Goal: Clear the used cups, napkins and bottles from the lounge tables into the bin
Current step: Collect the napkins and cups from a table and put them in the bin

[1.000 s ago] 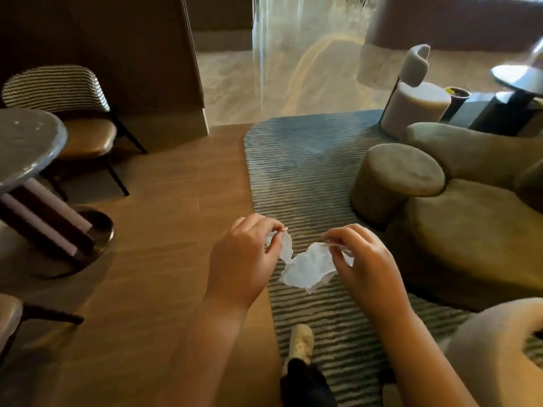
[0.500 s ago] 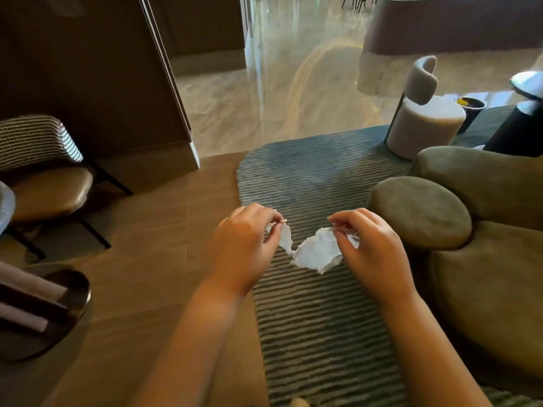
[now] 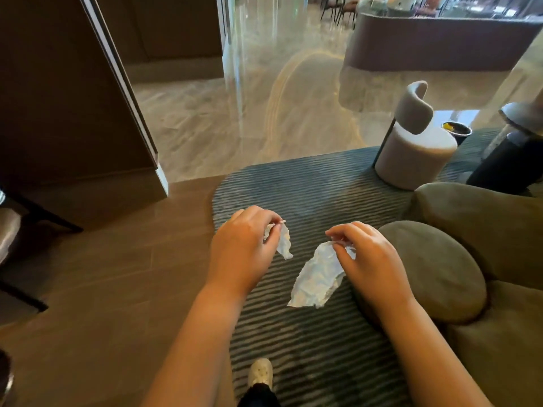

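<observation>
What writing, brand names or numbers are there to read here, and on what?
No text can be read.
The small napkin piece pinched by the left hand and the large napkin piece pinched by the right hand show no print.
Anything beyond the far counter is too small and blurred to read.

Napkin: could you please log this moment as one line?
left hand pinches small napkin piece | right hand pinches large napkin piece | pieces apart

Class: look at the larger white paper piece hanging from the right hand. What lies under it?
The striped rug lies below the paper piece, which the right hand pinches. The rug patch directly behind the paper is covered.
</observation>
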Motion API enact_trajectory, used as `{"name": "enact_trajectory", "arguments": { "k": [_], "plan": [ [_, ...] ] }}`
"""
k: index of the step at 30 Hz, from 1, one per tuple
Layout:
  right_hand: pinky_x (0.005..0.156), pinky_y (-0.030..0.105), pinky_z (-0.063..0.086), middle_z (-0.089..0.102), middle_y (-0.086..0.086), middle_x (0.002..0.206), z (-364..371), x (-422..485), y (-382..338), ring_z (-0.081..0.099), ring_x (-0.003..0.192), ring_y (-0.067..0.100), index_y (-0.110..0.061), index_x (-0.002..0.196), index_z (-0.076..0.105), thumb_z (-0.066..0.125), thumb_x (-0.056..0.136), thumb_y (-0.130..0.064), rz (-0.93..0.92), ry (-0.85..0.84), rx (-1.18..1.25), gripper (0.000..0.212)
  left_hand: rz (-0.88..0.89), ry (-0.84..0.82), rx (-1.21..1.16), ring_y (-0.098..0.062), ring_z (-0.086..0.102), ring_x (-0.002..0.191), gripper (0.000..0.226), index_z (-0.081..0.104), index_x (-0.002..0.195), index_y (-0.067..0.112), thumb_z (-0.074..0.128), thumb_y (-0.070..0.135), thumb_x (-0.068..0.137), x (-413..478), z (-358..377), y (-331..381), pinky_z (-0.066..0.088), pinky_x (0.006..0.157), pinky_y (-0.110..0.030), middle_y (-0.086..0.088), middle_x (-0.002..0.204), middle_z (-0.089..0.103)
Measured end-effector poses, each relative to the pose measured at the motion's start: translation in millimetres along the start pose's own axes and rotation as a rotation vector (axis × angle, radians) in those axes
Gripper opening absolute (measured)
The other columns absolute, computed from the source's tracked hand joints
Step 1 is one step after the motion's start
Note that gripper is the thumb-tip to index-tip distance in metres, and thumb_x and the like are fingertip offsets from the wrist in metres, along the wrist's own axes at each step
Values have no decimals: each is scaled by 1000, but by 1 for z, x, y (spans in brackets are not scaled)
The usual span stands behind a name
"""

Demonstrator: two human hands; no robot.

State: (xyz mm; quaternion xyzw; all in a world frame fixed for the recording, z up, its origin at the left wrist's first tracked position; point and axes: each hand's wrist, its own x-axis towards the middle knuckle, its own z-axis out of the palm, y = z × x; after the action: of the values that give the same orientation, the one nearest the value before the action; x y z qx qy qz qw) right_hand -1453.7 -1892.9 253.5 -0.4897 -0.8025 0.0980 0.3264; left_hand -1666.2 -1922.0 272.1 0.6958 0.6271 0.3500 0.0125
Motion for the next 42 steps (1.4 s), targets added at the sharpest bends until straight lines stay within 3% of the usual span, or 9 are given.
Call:
{"name": "enact_trajectory", "arguments": {
  "k": [5, 10, 14, 19, 23, 28, 33, 42],
  "plan": [
    [83, 13, 43, 63, -11, 96, 20, 132, 35, 55, 91, 1, -18, 103, 67, 65, 87, -11, -16, 69, -9, 18, 21, 28, -42, -12, 57, 84, 8, 67, 94, 22, 60, 25, 91, 129, 31, -47, 49, 65, -32, 9, 91, 64],
    [81, 10, 43, 61, -14, 96, 48, 198, 77, 54, 91, -2, -19, 104, 68, 65, 87, -12, 71, 62, -5, 18, 28, -23, -66, -10, 57, 83, 6, 67, 91, 23, 61, 25, 90, 220, 77, -72, 47, 64, -28, 11, 90, 64],
    [80, 7, 38, 61, -15, 95, 72, 251, 134, 53, 91, -3, -20, 102, 68, 65, 87, -11, 156, 44, -29, 17, 55, -85, -47, -9, 56, 84, 7, 66, 92, 25, 60, 27, 90, 292, 126, -93, 42, 65, -22, 12, 91, 63],
    [80, 17, 46, 60, -15, 95, 82, 345, 217, 55, 90, 1, -19, 103, 67, 64, 88, -12, 173, 82, -22, 17, 55, -113, -38, -8, 56, 85, 8, 67, 92, 25, 59, 27, 90, 397, 191, -108, 43, 65, -24, 13, 91, 64],
    [81, 9, 39, 60, -13, 96, 59, 441, 291, 56, 90, 2, -19, 104, 67, 64, 88, -14, 233, 191, -32, 17, 77, -93, -24, -9, 57, 83, 6, 67, 90, 25, 61, 25, 89, 504, 233, -107, 40, 63, -22, 13, 90, 64],
    [78, 14, 41, 59, -11, 95, 44, 548, 365, 55, 87, 5, -17, 104, 67, 64, 88, -12, 246, 273, -28, 16, 115, -47, -14, -12, 58, 80, 5, 68, 91, 24, 63, 24, 89, 619, 280, -104, 47, 58, -30, 11, 90, 65],
    [79, 29, 51, 62, -8, 95, 81, 624, 416, 58, 88, 8, -16, 102, 67, 65, 87, -10, 196, 209, -15, 16, 68, -82, -19, -9, 56, 79, 5, 67, 90, 25, 63, 25, 88, 698, 334, -128, 36, 58, -15, 13, 88, 64],
    [74, 30, 55, 65, -9, 91, 129, 799, 530, 62, 84, 6, -16, 100, 69, 70, 83, -8, 252, 169, -71, 19, 94, -91, -79, -9, 58, 77, 4, 68, 89, 23, 64, 24, 87, 889, 453, -187, 46, 59, -23, 11, 87, 65]
  ]
}}
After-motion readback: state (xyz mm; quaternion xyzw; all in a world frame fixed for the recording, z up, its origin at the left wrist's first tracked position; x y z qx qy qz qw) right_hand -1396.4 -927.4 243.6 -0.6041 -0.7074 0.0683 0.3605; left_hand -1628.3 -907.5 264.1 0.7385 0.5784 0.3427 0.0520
